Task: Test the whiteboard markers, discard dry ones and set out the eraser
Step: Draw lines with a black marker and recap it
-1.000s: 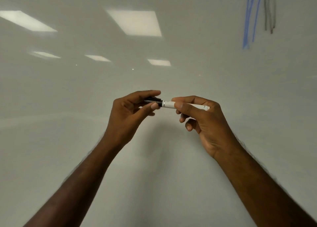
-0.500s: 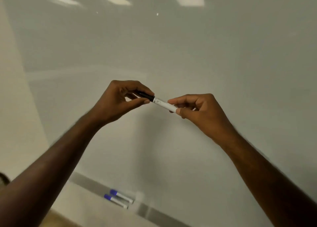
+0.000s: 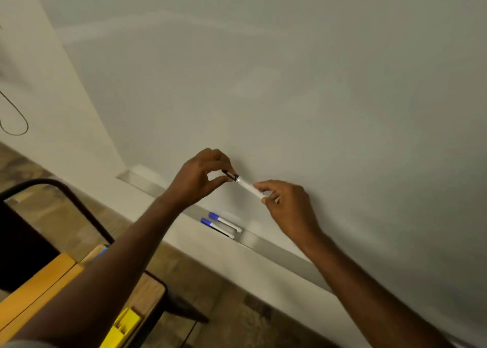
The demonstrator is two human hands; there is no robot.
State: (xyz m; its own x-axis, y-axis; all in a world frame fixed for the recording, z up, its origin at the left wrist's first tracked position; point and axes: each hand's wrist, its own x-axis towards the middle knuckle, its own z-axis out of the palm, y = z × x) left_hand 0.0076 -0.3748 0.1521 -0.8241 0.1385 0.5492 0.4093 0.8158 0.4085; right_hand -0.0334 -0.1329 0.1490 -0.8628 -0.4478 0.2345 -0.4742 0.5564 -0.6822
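A white marker (image 3: 247,186) with a black cap (image 3: 229,174) is held in front of the whiteboard (image 3: 290,84). My left hand (image 3: 200,179) pinches the black cap end between thumb and fingers. My right hand (image 3: 287,205) pinches the white barrel at its other end. Two blue-capped markers (image 3: 221,222) lie side by side in the metal tray (image 3: 263,243) under the board, below my hands. No eraser is in view.
At the lower left stands a wooden desk (image 3: 147,295) with a dark frame, carrying an orange box (image 3: 37,292) and a yellow plastic object (image 3: 122,329). A dark chair (image 3: 21,242) stands beside it. A thin cable (image 3: 15,121) hangs on the wall at the left.
The view has tilted down, bringing the tray, two blue markers and the desk into sight. Both hands still hold the black-capped marker, now angled down to the right.
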